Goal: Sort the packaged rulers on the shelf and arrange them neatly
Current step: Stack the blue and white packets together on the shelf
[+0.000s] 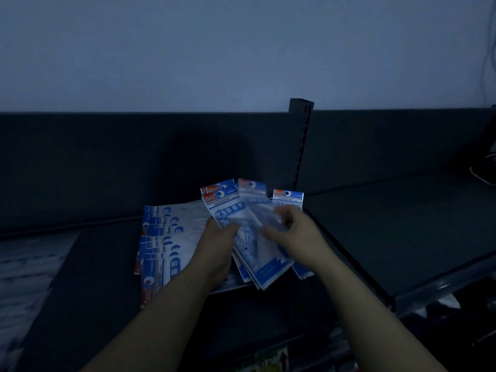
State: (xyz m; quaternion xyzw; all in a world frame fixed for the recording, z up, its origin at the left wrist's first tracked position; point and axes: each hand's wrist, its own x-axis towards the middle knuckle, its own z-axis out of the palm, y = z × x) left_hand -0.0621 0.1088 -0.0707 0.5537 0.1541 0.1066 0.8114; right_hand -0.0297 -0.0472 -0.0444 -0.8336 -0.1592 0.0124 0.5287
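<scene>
So, the left hand [218, 237] is gripping a fanned bunch of ruler packs [228, 208] over the middle of the dark shelf [375, 237], with its thumb pressing on the front one. The right hand [290, 229] is pinching 1 blurry pack [255, 202] in that fan, fingers curled. Another pack [288, 196] is poking up just behind the right hand, and I can't tell which hand has it. A messy pile of packs [161, 245] is lying flat toward the shelf's left side.

Your dark shelf [375, 237] carries an overlapping pile of ruler packets [161, 245], flat, left of centre; pale sheet [24, 267] far left.
</scene>
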